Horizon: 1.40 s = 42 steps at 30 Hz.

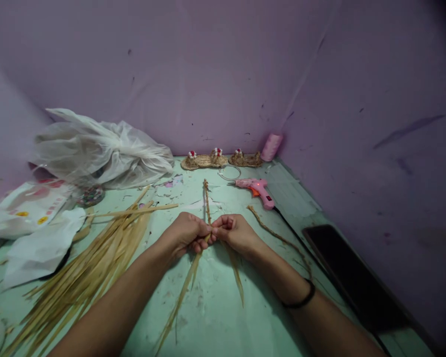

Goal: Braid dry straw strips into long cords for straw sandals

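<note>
Between my hands is a thin braid of dried leaf strips (207, 201), its worked end pointing away toward the wall. My left hand (189, 232) pinches the braid at its near end, where loose strips (183, 292) hang toward me. Fingertips of my right hand (235, 232) close on the same spot, and another loose strip (236, 275) trails below them. The fingers partly hide the crossing strips. To the left lies a large pile of dried leaf strips (96, 253). A finished twisted cord (275, 233) rests right of my right hand.
A pink glue gun (258, 190) with a lit red light lies behind the cord. Two woven slippers (204, 161) and a pink thread spool (271, 147) stand by the wall. White plastic bags (111, 148) fill the back left. A dark phone-like slab (353, 277) lies at right.
</note>
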### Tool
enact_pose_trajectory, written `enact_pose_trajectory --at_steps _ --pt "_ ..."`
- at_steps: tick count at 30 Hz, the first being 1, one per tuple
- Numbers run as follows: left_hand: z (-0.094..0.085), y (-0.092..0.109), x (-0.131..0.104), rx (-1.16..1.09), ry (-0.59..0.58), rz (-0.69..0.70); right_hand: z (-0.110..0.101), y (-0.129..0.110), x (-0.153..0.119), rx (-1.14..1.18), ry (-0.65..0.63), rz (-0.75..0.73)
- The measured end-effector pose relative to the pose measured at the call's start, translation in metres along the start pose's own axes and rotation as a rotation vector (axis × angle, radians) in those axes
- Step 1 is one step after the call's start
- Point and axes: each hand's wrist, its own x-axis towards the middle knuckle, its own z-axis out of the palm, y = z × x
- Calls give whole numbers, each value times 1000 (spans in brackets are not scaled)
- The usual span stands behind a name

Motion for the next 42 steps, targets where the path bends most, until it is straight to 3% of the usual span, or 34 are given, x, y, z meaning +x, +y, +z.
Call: enact_pose_trajectory --at_steps 4,7,10,13,17,22,25,30,34,36,39,42 --pt "2 -2 -2 -4 6 -27 1 10 3 -164 24 -86" --pt "4 -5 -2 52 57 -1 -1 10 0 -430 97 -157" --pt "5 -9 0 152 144 103 -2 2 -6 -744 160 -251" --pt "4 -14 5 214 140 231 0 -9 -15 -964 199 -314" --pt "3 -20 11 259 148 259 7 -24 -23 -1127 251 -264" --pt "9 -21 12 220 190 209 14 -30 -31 -1130 263 -108" --pt "11 -16 5 131 204 155 23 -25 -35 -1174 293 -154" --pt "5 -6 -6 67 122 142 41 -9 -40 -1246 282 -273" --pt "-3 -8 -4 104 59 194 34 -16 -41 -1201 185 -254" --pt "-6 -10 -1 111 15 227 20 -28 -39 -1099 172 -223" --pt "-8 -12 0 139 -27 226 -2 -43 -32 -801 346 -224" --pt "-7 -11 0 149 -53 215 -6 -42 -24 -395 260 -69"
